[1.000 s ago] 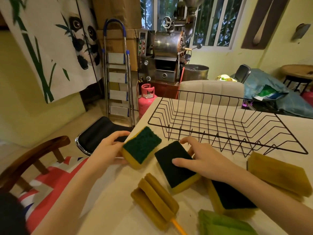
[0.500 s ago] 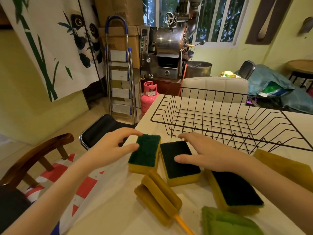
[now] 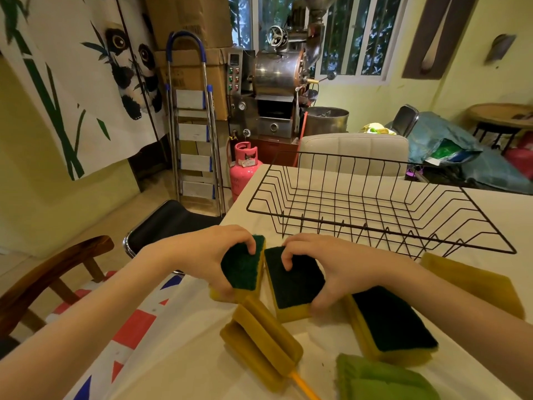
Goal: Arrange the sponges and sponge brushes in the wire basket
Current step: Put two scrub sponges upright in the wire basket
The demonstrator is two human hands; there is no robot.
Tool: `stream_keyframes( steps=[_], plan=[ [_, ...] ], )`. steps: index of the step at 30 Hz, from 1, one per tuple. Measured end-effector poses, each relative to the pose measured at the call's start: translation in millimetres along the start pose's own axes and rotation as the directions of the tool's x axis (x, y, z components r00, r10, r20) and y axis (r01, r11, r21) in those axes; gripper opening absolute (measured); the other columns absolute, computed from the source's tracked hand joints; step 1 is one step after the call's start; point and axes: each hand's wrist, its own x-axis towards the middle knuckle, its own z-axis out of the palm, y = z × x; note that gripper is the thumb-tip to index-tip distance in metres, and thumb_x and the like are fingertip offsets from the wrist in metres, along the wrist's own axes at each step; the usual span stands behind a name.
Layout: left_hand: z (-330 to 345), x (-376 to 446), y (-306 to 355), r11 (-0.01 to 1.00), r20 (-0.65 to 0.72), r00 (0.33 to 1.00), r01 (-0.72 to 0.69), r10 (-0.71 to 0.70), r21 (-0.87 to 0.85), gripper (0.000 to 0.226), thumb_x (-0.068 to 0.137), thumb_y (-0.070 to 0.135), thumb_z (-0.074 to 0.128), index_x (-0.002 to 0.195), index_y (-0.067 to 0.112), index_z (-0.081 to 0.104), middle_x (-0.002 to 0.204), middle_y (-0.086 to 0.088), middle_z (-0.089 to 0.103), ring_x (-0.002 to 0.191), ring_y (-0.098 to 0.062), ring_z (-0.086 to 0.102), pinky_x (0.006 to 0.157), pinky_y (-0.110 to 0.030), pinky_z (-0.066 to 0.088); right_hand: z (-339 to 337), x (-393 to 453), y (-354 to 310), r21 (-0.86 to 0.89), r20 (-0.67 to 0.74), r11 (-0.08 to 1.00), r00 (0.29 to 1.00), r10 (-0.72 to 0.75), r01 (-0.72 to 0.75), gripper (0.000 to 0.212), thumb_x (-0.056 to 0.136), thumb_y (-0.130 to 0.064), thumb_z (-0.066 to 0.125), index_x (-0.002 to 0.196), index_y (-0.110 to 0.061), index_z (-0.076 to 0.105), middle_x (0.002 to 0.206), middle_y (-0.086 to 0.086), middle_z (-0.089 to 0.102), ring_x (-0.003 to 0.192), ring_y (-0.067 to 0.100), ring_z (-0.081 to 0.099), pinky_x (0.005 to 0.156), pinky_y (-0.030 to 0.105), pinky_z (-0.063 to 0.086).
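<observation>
Two yellow sponges with dark green scrub tops lie side by side on the table just in front of the black wire basket (image 3: 375, 223), which holds nothing. My left hand (image 3: 213, 255) grips the left sponge (image 3: 243, 269), fingers over its far edge. My right hand (image 3: 331, 269) grips the right sponge (image 3: 292, 284), thumb at its near edge. A yellow sponge brush (image 3: 259, 342) with an orange handle lies nearer to me. A third green-topped sponge (image 3: 392, 324) sits under my right forearm.
A plain yellow sponge (image 3: 476, 281) lies at the right, a light green one (image 3: 380, 379) at the bottom edge. The table's left edge runs beside a black stool (image 3: 164, 223) and a wooden chair (image 3: 52, 272). A stepladder and pink gas cylinder stand beyond.
The left sponge came down from a tilted, lifted pose to rest beside the right one. Both hands have closed around their sponges, pressing them together.
</observation>
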Motion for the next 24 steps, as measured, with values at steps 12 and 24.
stream_keyframes(
  steps=[12, 24],
  plan=[
    [-94, -23, 19, 0.986, -0.125, 0.987, -0.116, 0.101, -0.118, 0.058, 0.052, 0.035, 0.081, 0.097, 0.052, 0.048, 0.111, 0.025, 0.044, 0.097, 0.012, 0.045, 0.067, -0.009, 0.047, -81, -36, 10, 0.343, -0.210, 0.937, 0.978, 0.000, 0.074, 0.052, 0.053, -0.035, 0.082, 0.096, -0.044, 0.054, 0.121, -0.024, 0.047, 0.113, -0.009, 0.041, 0.091, 0.008, 0.041],
    [-111, 147, 22, 0.982, -0.200, 0.968, -0.124, 0.151, 0.141, 0.061, 0.060, 0.024, 0.078, 0.108, 0.034, 0.042, 0.113, 0.007, 0.042, 0.100, -0.012, 0.042, 0.071, -0.019, 0.041, -147, -13, 96, 0.024, -0.277, 0.955, 0.916, 0.290, -0.296, 0.054, 0.058, -0.030, 0.082, 0.101, -0.033, 0.048, 0.110, -0.006, 0.044, 0.096, 0.014, 0.046, 0.065, 0.017, 0.042]
  ],
)
